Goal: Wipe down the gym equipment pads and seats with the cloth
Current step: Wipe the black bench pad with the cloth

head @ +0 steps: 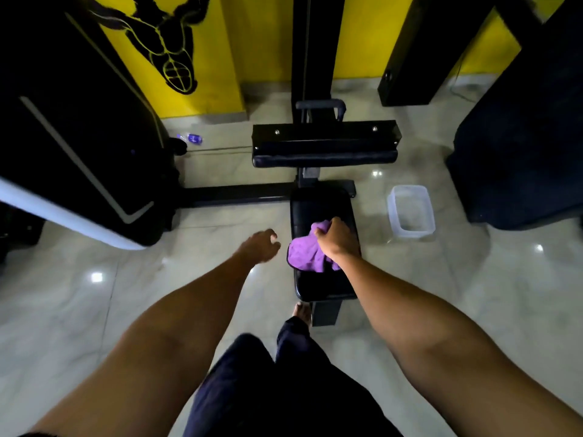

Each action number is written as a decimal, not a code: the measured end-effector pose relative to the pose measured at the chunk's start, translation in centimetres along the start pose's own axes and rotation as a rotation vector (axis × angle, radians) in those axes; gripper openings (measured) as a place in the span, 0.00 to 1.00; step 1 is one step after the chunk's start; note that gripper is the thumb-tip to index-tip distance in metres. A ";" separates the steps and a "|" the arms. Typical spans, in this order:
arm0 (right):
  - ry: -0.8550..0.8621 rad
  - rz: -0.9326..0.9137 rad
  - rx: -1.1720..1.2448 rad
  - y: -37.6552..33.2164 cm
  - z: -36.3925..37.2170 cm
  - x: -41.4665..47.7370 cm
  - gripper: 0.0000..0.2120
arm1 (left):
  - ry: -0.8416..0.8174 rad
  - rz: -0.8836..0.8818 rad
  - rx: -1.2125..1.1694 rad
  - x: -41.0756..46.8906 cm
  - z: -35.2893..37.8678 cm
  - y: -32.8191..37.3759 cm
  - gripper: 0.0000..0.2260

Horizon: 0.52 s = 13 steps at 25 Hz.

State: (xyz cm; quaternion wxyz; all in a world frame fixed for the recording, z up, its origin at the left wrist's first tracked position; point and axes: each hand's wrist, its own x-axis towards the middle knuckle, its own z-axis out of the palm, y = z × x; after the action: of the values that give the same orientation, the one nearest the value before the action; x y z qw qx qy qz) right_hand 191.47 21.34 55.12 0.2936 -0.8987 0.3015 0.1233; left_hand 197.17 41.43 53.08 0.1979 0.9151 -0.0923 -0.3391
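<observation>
My right hand grips the purple cloth on the black seat; my left hand hangs relaxed. The bunched cloth could miss the seat's edges.

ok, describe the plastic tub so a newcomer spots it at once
Find the black seat mid-floor, where the right hand grips a purple cloth. On the tiles just right of it stands the plastic tub. It is the only translucent, open-topped box among black equipment.
</observation>
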 end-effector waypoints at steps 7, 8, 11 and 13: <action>0.014 0.120 0.112 0.5 6.1 11.7 0.18 | -0.089 0.031 -0.035 14.2 1.8 -0.8 0.16; 0.030 0.116 0.151 1.0 7.7 13.8 0.19 | -0.096 0.026 -0.035 16.6 2.6 -1.3 0.17; 0.050 -0.042 0.126 2.0 12.8 16.8 0.26 | -0.087 -0.005 -0.052 21.9 5.3 -2.6 0.20; 0.078 -0.138 -0.015 3.0 17.2 17.9 0.32 | -0.045 0.002 -0.066 24.9 7.4 -3.4 0.20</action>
State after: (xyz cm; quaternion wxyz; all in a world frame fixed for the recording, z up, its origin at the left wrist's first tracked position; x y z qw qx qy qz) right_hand 202.91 21.34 32.91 0.2826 -0.9236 0.2493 0.0698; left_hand 211.21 34.75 31.98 0.2262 0.9001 -0.0866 -0.3622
